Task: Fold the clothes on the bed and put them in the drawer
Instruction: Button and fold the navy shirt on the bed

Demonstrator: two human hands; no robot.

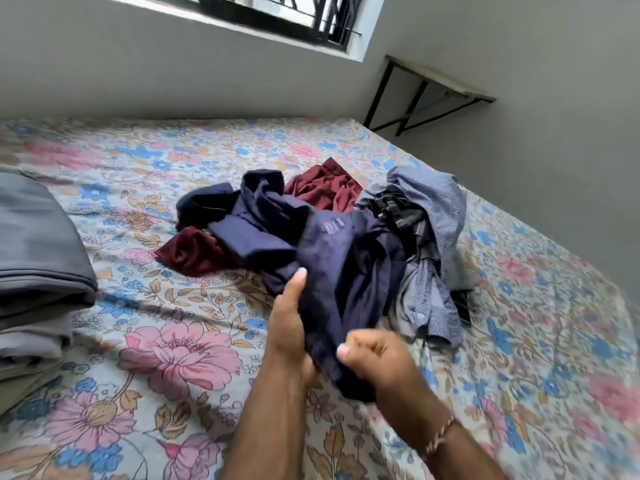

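A crumpled navy blue garment (332, 258) lies in a heap in the middle of the bed. My left hand (289, 327) grips its near edge, thumb on top of the cloth. My right hand (375, 356) pinches the same navy cloth just to the right, fingers curled into it. Under and behind the navy piece lies a maroon garment (325, 190). A blue striped shirt (433, 216) with a dark striped piece (398, 209) in it sits bunched at the right of the heap.
The bed wears a floral sheet (173, 358). A stack of folded grey clothes (38, 258) rests at the bed's left edge. A wall-mounted shelf (440, 84) hangs in the far right corner, under a barred window (294, 15). No drawer is in view.
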